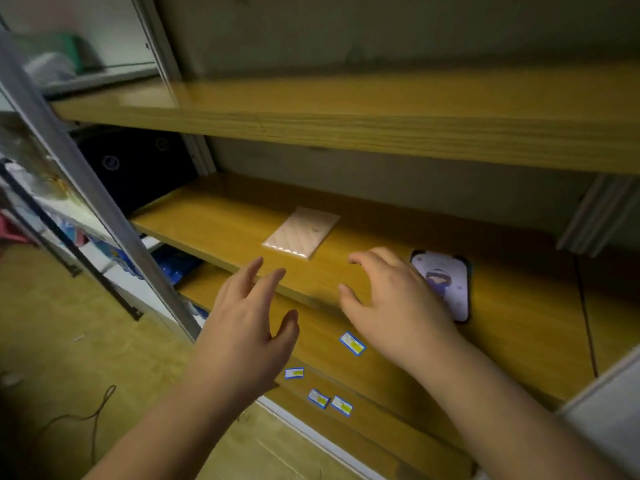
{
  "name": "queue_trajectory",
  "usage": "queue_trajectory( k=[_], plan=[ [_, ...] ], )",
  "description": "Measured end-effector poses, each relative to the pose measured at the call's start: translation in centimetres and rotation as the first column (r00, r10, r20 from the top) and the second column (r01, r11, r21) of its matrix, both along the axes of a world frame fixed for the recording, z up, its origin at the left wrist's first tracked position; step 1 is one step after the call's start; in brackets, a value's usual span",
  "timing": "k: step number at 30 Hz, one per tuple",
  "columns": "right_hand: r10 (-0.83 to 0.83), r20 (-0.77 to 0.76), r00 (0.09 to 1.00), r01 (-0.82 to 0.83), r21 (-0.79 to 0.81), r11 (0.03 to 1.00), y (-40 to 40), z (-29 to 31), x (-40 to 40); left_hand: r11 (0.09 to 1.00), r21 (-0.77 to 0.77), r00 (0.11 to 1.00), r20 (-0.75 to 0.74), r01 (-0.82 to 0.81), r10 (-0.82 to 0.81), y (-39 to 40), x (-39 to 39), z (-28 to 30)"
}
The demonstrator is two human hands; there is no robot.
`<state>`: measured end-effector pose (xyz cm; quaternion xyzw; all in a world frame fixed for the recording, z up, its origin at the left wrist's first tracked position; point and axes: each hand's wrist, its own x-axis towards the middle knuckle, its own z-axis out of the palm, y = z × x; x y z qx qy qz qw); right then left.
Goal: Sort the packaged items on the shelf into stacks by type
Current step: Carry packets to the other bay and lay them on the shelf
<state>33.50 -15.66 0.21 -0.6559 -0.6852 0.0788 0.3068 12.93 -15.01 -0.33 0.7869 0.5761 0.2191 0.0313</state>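
Middle shelf (214,220), wooden, yellow-brown: carries two packaged items, well apart. Item one, a pale pinkish-white flat pack (302,233) with a ribbed or wavy surface, lies toward the back and left of centre; whether it is one pack or a thin stack of several, the blur does not let me say. Item two, a dark-edged pack with a lilac cartoon figure (445,282), lies flat at the right, its near-left part covered by the right hand. Left hand (247,327): empty, fingers spread and slightly curled, hovering at the shelf's front edge, touching nothing that I can see. Right hand (391,303): empty, fingers arched and loose, poised just above the wood beside the cartoon pack; contact with the pack cannot be told. Progress, as a judgement: the two types sit in separate places and no loose mix remains on this shelf, so the sorting looks far along or nearly finished here; what is left may be only squaring the piles. Upper shelf (346,129): its top is seen edge-on, contents not visible. Lower shelf (346,379): bears four small blue-bordered labels (352,343) on its front, print unreadable. Left of the metal upright (86,188): dark boxes (138,164) and blue packets (176,265), blurred, type unclear. The right end of the shelving is cut off by a pale panel (606,403).
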Motion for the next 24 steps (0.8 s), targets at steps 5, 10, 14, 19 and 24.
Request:
queue_trajectory(
  k=[5,10,14,19,24],
  plan=[
    [-0.03,0.013,0.999,0.031,-0.057,0.998,2.2,-0.5,-0.3,0.998,-0.057,1.0,0.014,0.028,-0.027,4.9,-0.1,-1.1],
    [-0.098,0.053,0.994,0.103,-0.098,0.99,3.8,-0.9,-0.3,0.98,-0.166,0.994,0.011,0.106,-0.106,11.0,0.9,-2.1],
    [-0.187,0.074,0.98,0.195,-0.115,0.974,4.6,-0.9,-0.7,0.984,-0.172,0.994,0.109,0.047,-0.029,17.0,1.6,-2.0],
    [-0.314,0.09,0.945,0.323,-0.104,0.941,5.5,-0.7,-2.4,0.948,-0.319,0.921,-0.369,0.0,-0.124,22.3,2.2,-3.0],
    [-0.412,0.102,0.906,0.419,-0.069,0.905,6.1,-1.2,-4.4,0.96,-0.262,0.925,-0.333,0.095,-0.183,23.6,1.9,-3.8]
  ],
)
